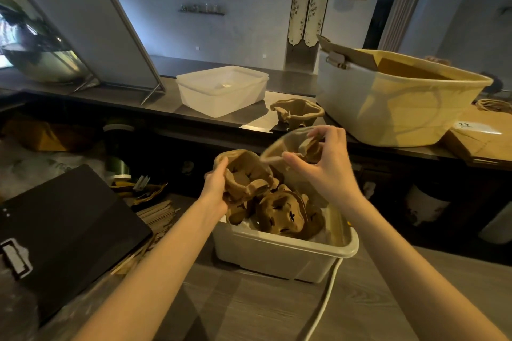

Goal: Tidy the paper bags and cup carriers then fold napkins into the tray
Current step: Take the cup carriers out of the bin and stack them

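My left hand (219, 185) grips one carrier (243, 171), my right (324, 163) pinches another (291, 147) above the bin (285, 252) at six o'clock, where loose stacking could tip them out.

near tub (285, 253) brim-full of cup carriers (279, 213) | behind it: raised counter (221, 116) with lone carrier (297, 112) | left: black clipboard (66, 230) | front: bare wood, white cable (327, 299) crossing
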`<action>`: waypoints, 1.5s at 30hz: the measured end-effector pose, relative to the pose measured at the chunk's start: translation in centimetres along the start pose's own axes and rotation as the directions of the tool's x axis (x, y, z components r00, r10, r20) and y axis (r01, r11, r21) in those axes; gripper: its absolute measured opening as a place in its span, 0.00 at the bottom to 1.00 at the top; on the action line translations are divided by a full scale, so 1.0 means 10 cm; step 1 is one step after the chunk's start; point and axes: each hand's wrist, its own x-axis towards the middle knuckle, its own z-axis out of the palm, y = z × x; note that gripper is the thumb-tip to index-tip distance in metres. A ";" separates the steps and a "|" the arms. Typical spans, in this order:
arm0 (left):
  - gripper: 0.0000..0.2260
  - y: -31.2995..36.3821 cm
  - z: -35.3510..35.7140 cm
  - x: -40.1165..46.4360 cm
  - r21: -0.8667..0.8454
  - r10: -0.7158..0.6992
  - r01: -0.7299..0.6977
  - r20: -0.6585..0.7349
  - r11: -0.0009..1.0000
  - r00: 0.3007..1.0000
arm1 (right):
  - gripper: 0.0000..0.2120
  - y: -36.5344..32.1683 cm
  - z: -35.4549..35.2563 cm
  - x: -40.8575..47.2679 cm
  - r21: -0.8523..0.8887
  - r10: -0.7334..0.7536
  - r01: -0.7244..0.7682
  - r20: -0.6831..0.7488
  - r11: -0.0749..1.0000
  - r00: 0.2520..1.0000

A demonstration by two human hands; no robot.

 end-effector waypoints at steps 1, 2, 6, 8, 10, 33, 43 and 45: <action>0.22 -0.02 0.03 -0.02 -0.017 0.006 -0.006 0.009 1.000 1.000 | 0.26 -0.02 0.08 -0.03 0.090 0.009 -0.008 -0.020 0.996 1.000; 0.22 -0.04 0.06 -0.04 -0.033 0.019 -0.019 0.007 0.999 1.000 | 0.26 -0.03 0.16 -0.06 0.165 0.019 -0.012 -0.040 0.986 0.999; 0.23 -0.13 0.15 -0.09 -0.096 0.105 -0.102 0.032 0.990 0.994 | 0.27 -0.04 0.51 -0.18 0.298 0.059 -0.020 -0.123 0.955 0.991; 0.22 -0.14 0.18 -0.12 -0.126 0.149 -0.141 0.059 0.982 0.987 | 0.27 -0.04 0.62 -0.20 0.300 0.071 -0.031 -0.123 0.953 0.990; 0.22 -0.14 0.19 -0.12 -0.162 0.173 -0.161 0.064 0.974 0.983 | 0.28 -0.03 0.69 -0.21 0.296 0.073 -0.039 -0.106 0.955 0.992; 0.21 -0.04 -0.07 0.04 -0.058 0.178 -0.176 0.034 0.983 0.983 | 0.19 0.80 0.56 -0.17 -0.335 0.256 -0.152 0.292 0.930 0.922; 0.19 -0.04 -0.16 0.07 -0.048 0.136 -0.137 -0.017 0.989 0.991 | 0.25 0.96 0.62 -0.14 -0.384 0.353 -0.168 0.488 0.908 0.798; 0.19 -0.03 -0.16 0.09 -0.062 0.134 -0.136 -0.037 0.989 0.990 | 0.22 0.93 0.54 -0.12 -0.313 0.345 -0.195 0.552 0.930 0.759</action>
